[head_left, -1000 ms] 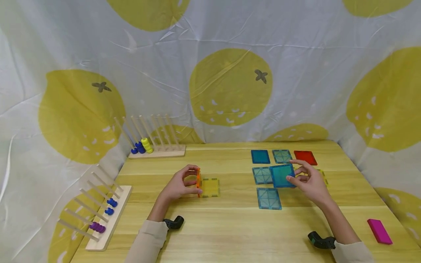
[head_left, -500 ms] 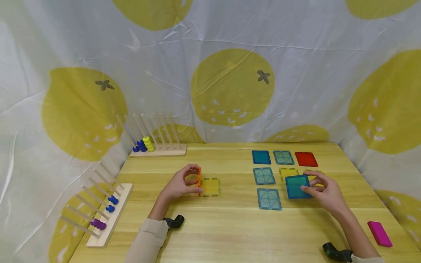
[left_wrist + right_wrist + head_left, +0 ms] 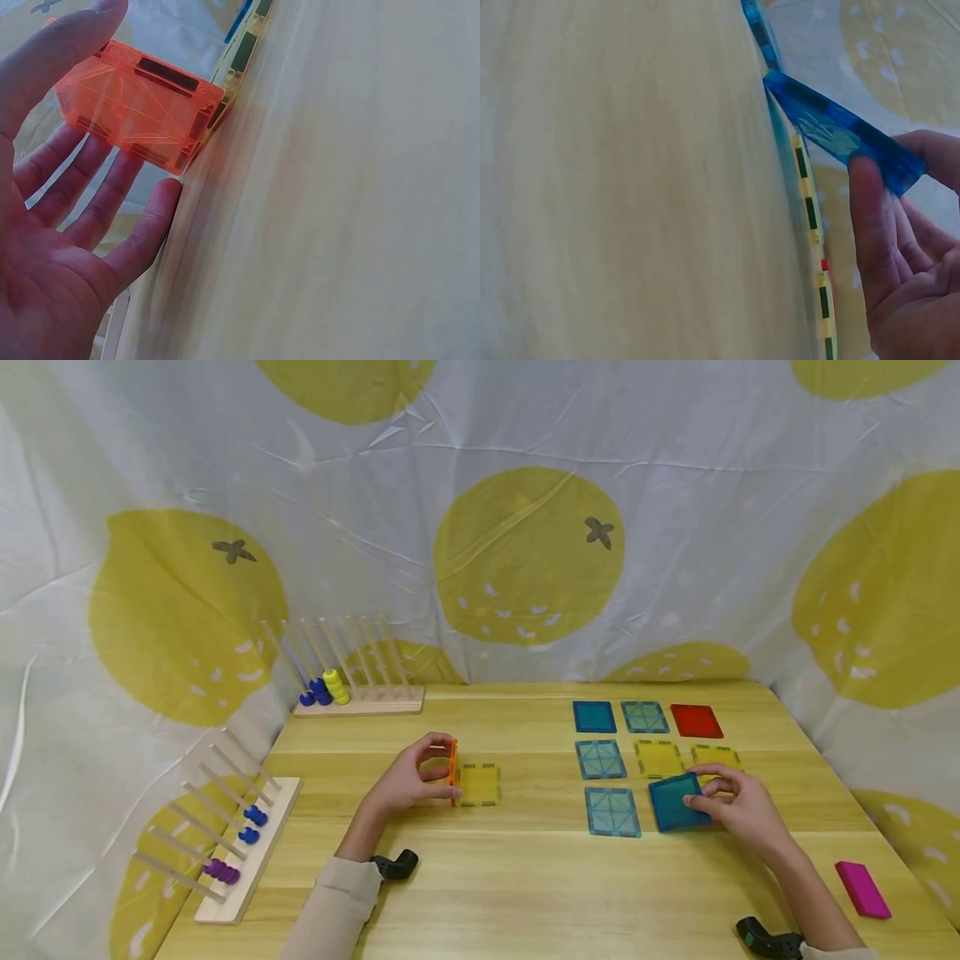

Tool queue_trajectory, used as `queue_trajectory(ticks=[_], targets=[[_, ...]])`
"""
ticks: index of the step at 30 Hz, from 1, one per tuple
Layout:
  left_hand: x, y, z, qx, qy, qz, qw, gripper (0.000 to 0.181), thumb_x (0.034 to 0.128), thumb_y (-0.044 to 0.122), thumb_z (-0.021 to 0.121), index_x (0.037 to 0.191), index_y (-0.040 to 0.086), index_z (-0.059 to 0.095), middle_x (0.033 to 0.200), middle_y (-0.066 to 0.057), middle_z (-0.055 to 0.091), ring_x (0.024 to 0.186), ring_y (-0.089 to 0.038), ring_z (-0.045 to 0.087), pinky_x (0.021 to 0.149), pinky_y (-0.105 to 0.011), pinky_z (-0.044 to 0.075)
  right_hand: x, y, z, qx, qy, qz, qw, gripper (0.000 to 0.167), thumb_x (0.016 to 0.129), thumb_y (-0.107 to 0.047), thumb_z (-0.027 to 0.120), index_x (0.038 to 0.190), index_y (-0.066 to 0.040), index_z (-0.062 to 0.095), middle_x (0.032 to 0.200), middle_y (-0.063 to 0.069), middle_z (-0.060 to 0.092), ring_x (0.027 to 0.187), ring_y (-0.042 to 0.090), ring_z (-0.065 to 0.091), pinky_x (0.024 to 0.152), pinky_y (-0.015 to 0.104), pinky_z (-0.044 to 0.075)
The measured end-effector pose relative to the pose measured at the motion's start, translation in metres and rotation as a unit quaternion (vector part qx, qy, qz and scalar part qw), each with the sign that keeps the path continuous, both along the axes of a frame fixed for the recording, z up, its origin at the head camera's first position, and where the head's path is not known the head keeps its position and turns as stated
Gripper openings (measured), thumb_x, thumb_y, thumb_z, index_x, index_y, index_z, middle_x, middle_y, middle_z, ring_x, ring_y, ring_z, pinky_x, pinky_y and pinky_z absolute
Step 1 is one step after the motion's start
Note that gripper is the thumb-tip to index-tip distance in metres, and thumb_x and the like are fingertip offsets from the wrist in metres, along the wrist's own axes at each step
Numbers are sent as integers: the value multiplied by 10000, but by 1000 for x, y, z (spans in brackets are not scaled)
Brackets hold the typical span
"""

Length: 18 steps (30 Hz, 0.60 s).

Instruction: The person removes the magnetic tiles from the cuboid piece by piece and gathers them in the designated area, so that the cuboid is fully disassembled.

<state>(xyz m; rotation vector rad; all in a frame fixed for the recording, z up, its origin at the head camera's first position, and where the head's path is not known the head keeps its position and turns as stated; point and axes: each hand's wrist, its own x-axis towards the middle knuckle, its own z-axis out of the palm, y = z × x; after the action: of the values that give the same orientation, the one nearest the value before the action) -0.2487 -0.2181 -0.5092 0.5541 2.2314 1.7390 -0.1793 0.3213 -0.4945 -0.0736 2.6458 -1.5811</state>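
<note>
My left hand [image 3: 408,777] holds an orange magnetic tile [image 3: 139,105] upright between thumb and fingers. That tile stands along the left edge of a flat yellow tile [image 3: 480,785] on the table. On the right, my right hand [image 3: 742,806] pinches a blue square magnetic tile [image 3: 675,802] by its right side. In the right wrist view the blue tile [image 3: 840,127] slants, its far edge low by the tabletop and its held side raised. A light blue tile [image 3: 612,812] lies flat just left of it, and two yellow tiles [image 3: 658,759] lie behind it.
Farther back lie a dark blue tile [image 3: 594,717], light blue tiles [image 3: 645,717] and a red tile [image 3: 696,721]. A magenta block [image 3: 862,889] sits at the right. Wooden peg stands with beads occupy the back left [image 3: 382,702] and left edge [image 3: 258,860] of the wooden table [image 3: 540,893].
My right hand has carried the blue tile right and toward me, off the light blue tile, then lowered it toward the table. My left hand and the orange tile have stayed in place.
</note>
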Motion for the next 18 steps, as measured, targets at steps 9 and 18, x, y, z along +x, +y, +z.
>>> queue_trajectory(ticks=[9,18], targets=[[-2,-1,-1,65,18,-8,10000,853,768,114,923,1463,4,441,1481,-234,462,1378,-342,493,1034,-330,544,-1,-2,-4,241,-163,-66,9996,549,930,-230,790,1366,27,579,856,89,667,688,176,684,622,346,624],[-4,-1,-3,120,33,-42,9999,847,768,107,923,1457,1,442,1478,-241,458,1373,-347,490,1026,-329,549,-1,-1,-7,1234,-348,-38,9917,543,909,-359,801,1290,-12,628,762,63,681,526,212,585,528,303,490]])
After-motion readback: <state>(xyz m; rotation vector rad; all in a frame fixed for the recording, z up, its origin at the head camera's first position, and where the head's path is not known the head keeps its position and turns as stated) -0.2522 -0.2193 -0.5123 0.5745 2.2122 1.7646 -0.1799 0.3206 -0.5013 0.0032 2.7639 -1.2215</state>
